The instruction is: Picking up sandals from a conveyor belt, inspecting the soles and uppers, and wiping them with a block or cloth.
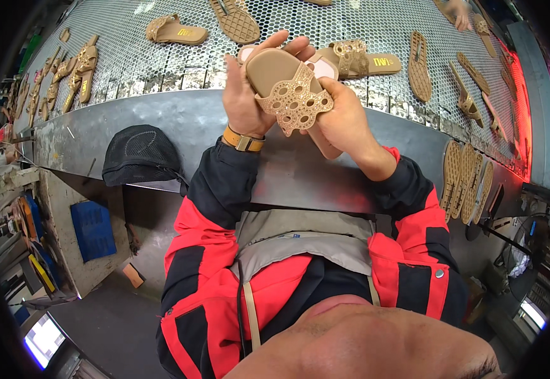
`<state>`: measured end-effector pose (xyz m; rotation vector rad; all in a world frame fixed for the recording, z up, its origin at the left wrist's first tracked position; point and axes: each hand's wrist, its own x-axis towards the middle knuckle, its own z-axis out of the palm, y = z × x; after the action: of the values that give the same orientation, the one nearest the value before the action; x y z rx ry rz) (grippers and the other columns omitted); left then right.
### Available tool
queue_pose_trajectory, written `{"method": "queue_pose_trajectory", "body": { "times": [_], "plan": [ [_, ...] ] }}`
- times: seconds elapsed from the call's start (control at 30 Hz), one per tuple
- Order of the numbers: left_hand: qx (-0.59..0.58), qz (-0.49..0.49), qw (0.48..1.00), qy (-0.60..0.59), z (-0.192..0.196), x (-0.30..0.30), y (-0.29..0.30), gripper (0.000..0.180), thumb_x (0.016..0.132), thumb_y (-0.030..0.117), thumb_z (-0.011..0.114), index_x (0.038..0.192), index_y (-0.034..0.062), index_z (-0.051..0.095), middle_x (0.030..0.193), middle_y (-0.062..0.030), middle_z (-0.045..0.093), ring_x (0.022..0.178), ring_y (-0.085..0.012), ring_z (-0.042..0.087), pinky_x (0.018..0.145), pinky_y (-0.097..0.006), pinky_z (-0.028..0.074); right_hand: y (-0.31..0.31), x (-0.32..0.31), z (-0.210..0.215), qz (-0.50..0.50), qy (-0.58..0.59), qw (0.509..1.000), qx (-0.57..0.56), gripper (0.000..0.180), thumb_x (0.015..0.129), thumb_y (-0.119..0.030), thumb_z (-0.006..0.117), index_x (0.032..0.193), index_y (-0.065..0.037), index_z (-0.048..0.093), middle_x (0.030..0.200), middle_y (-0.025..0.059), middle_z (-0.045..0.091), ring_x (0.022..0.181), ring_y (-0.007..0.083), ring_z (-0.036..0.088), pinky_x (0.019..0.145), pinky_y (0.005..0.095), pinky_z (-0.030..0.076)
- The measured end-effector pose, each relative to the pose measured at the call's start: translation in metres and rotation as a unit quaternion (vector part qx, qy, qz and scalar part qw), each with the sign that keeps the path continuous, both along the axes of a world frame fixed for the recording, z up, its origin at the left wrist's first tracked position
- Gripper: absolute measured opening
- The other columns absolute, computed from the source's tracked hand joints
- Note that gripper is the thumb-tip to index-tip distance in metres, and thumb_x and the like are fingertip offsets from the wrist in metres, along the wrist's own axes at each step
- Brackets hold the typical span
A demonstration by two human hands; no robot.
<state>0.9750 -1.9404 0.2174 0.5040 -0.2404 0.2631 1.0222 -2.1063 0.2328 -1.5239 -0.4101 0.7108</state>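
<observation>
A tan slide sandal with a glittery, scalloped strap full of oval holes is held up over the front edge of the mesh conveyor. Around its toe end, on the left side, curl the fingers of my left hand. My right hand grips the same sandal by the strap's right side, thumb on top; its heel end points down toward me, partly hidden. Just behind my hands, another sandal with a similar strap lies on the mesh, and pale pink pieces show beside it.
The mesh conveyor carries several sandals, some sole up. A smooth metal ledge runs along its front, with a black mesh cap on it. Several soles stand at right, near a red glow. Far right, another person's hand shows.
</observation>
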Motion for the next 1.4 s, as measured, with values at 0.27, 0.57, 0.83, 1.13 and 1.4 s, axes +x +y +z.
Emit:
{"method": "queue_pose_trajectory", "body": {
  "times": [0.27,0.57,0.83,1.13,1.4],
  "plan": [
    [0.115,0.051,0.991,0.045,-0.003,0.006,-0.003,0.058,0.103,0.010,0.061,0.154,-0.0067,0.038,0.154,-0.0300,0.048,0.145,-0.0452,0.047,0.119,-0.053,0.045,-0.008,0.003,0.003,0.001,-0.035,0.999,-0.037,0.031,0.091,-0.013,0.076,0.116,0.003,0.067,0.085,0.0094,0.075,0.067,0.0152,0.073,0.060,0.0305,0.057],
    [0.114,0.093,0.974,0.172,-0.015,0.013,-0.031,0.039,0.109,0.027,0.058,0.135,-0.0011,0.054,0.121,-0.0106,0.066,0.106,-0.0178,0.069,0.092,-0.035,0.059,-0.016,0.025,-0.003,-0.048,0.040,0.997,0.035,0.025,0.096,-0.003,0.067,0.119,0.006,0.065,0.095,0.0131,0.075,0.069,0.0203,0.073,0.059,0.0323,0.060],
    [0.216,0.153,0.952,0.156,-0.031,0.017,-0.037,0.029,0.112,0.021,0.054,0.131,-0.0011,0.059,0.117,-0.0053,0.067,0.097,-0.0102,0.065,0.084,-0.027,0.055,-0.024,0.024,0.000,-0.018,-0.018,0.999,-0.033,0.030,0.097,-0.008,0.069,0.123,0.005,0.063,0.097,0.0120,0.074,0.073,0.0178,0.073,0.063,0.0318,0.062],
    [0.152,0.043,0.980,0.119,-0.016,0.018,-0.042,0.040,0.106,0.019,0.061,0.137,-0.0053,0.052,0.136,-0.0227,0.065,0.121,-0.0299,0.068,0.103,-0.044,0.059,-0.042,0.016,0.010,-0.008,-0.145,0.983,-0.110,0.033,0.089,-0.013,0.072,0.115,0.006,0.063,0.082,0.0176,0.075,0.067,0.0242,0.075,0.064,0.0370,0.059],
    [0.181,0.073,0.969,0.153,-0.018,0.025,-0.053,0.040,0.106,0.018,0.061,0.137,-0.0058,0.052,0.134,-0.0216,0.065,0.121,-0.0308,0.067,0.101,-0.043,0.060,-0.051,0.022,0.022,0.005,-0.126,0.984,-0.127,0.033,0.093,-0.019,0.071,0.114,0.005,0.064,0.081,0.0164,0.075,0.062,0.0228,0.073,0.059,0.0365,0.057]
  ]
}}
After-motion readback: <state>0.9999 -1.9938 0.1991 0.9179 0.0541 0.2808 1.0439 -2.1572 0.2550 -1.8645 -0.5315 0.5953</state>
